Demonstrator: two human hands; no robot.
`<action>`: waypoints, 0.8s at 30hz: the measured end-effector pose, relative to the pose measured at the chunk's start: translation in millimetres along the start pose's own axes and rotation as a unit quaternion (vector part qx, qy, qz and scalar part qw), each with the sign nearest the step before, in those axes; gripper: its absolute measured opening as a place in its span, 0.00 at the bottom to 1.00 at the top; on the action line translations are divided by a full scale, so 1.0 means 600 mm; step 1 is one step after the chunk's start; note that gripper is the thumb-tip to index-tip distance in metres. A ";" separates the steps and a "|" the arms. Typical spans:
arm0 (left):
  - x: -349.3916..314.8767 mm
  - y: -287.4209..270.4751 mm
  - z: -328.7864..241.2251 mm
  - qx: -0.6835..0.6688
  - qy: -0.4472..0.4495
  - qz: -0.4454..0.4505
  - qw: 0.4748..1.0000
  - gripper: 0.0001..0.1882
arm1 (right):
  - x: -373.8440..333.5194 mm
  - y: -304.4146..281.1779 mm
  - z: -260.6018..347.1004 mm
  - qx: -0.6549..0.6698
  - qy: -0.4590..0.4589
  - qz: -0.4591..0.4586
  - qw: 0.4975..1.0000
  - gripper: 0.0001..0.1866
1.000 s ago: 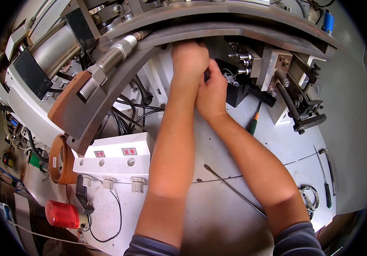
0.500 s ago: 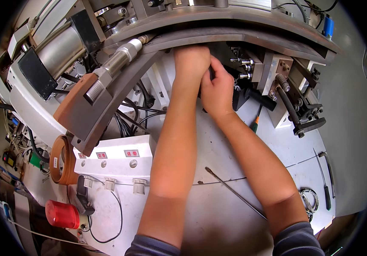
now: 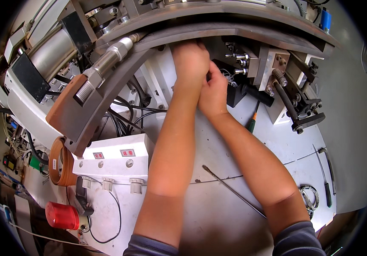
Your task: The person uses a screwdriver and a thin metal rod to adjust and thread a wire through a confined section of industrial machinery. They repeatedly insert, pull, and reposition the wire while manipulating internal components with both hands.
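Note:
Both of my hands reach in below a curved dark steel plate (image 3: 192, 35) on a machine. My left hand (image 3: 190, 60) is closed and slightly blurred, its fingertips hidden beneath the plate's edge. Just below and to its right, my right hand (image 3: 214, 91) touches it, with fingers curled in. What either hand grips is hidden. Beside the right hand is a black block (image 3: 235, 94) with thin pale wires. Metal fittings (image 3: 241, 62) stick out from a steel block above it.
A white control box (image 3: 111, 155) with knobs, a brown tape roll (image 3: 60, 162) and a red beacon (image 3: 62, 214) lie left. A long screwdriver-like rod (image 3: 230, 190) lies between my forearms. Right are a green-handled screwdriver (image 3: 251, 123), a black-handled tool (image 3: 327, 194) and a ring (image 3: 309, 198).
My right hand has shifted left and slightly down, uncovering more of the black block and its wires. The left hand's knuckles have turned. The machine sits a little further left in view.

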State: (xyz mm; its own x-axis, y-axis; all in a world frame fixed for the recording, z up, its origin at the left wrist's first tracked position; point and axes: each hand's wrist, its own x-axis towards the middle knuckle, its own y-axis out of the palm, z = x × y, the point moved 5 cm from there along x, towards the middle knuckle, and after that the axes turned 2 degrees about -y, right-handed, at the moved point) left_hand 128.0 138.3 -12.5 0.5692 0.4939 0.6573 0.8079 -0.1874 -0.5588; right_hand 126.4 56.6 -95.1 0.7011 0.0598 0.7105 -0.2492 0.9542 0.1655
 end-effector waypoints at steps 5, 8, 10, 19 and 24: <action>-0.003 -0.005 0.006 -0.023 -0.021 0.017 0.999 0.18 | -0.003 0.003 -0.021 0.032 0.024 0.019 0.999 0.15; -0.003 -0.006 0.000 -0.024 -0.009 0.026 0.999 0.17 | -0.006 -0.007 -0.028 0.058 0.036 0.019 0.997 0.16; 0.002 -0.008 0.005 -0.023 0.017 0.002 1.000 0.17 | -0.010 -0.010 -0.012 -0.006 0.047 0.031 0.998 0.17; 0.044 0.032 0.031 0.075 0.158 -0.077 0.982 0.15 | 0.026 -0.004 0.028 -0.070 0.008 0.040 0.997 0.18; 0.035 0.027 0.025 0.016 0.124 -0.078 0.989 0.18 | 0.015 -0.002 0.009 0.027 0.051 0.020 0.998 0.18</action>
State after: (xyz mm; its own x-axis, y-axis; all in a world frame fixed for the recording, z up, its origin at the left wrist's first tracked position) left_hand 150.8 158.5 -15.5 0.4618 0.2910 0.8379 0.8855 -0.0971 -0.4543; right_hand 129.6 54.5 -85.0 0.7534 0.1293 0.6448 -0.3115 0.9337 0.1767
